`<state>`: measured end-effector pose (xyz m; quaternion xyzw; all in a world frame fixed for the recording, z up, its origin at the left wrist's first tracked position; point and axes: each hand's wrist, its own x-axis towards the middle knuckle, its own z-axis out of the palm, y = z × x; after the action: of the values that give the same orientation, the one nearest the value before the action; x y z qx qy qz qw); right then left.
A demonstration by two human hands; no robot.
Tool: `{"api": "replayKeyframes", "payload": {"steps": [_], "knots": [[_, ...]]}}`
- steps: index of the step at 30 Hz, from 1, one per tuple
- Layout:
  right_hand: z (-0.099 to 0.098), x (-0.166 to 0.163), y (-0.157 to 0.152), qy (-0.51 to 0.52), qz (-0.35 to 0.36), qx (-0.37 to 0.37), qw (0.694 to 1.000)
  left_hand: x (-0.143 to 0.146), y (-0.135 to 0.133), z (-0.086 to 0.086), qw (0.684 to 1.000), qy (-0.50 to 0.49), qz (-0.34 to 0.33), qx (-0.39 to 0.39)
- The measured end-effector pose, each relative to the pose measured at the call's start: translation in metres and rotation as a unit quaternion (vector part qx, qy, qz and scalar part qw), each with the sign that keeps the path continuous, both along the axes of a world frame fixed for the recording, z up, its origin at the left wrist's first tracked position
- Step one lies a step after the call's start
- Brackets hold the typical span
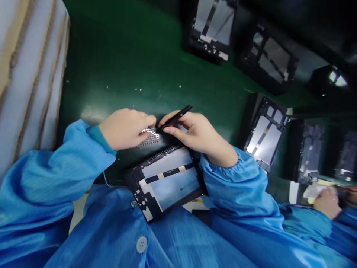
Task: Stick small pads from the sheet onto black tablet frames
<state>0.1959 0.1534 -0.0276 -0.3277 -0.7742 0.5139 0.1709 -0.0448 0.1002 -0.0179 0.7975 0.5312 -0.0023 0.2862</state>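
My left hand (125, 128) is closed, pinching the edge of a sheet of small square pieces in a grid (152, 137). Black tweezers (176, 117) are gripped in my right hand (196, 130), their tips pointing down and left beside the sheet. Whether the tips touch the sheet or hold a piece I cannot tell. Just below both hands, close to my body, lies a black rectangular frame with a silvery panel (174, 186), like the inside of a tablet. A dark strip with light patches crosses that panel.
Similar tablet-like frames stand at the back, one (213, 22) in the middle and another (272, 57) beside it. One more (264, 134) is right of my arm. Striped white-and-brown material (33, 74) rises at left. A co-worker's hand (327, 203) rests by papers. White specks dot the green table (125, 48).
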Motion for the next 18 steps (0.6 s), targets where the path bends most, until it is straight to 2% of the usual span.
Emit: {"api": "replayKeyframes", "payload": {"steps": [4, 12, 14, 16, 18], "knots": [[-0.003, -0.001, -0.001, -0.010, 0.007, -0.009, 1.000, -0.004, 0.005, -0.009, 1.000, 0.013, -0.025, 0.007], [-0.001, 0.000, 0.005, -0.034, 0.014, 0.017, 0.999, -0.002, 0.005, -0.009, 0.999, 0.013, -0.028, 0.034], [0.002, 0.000, 0.006, -0.028, 0.012, -0.006, 1.000, -0.002, 0.005, -0.009, 0.999, 0.009, -0.022, 0.033], [0.009, 0.003, -0.006, 0.003, -0.024, -0.059, 0.998, -0.002, 0.005, -0.008, 0.999, 0.008, -0.018, 0.028], [0.016, 0.005, -0.035, 0.041, -0.102, -0.103, 0.989, -0.001, 0.005, -0.007, 1.000, 0.007, -0.016, 0.024]]}}
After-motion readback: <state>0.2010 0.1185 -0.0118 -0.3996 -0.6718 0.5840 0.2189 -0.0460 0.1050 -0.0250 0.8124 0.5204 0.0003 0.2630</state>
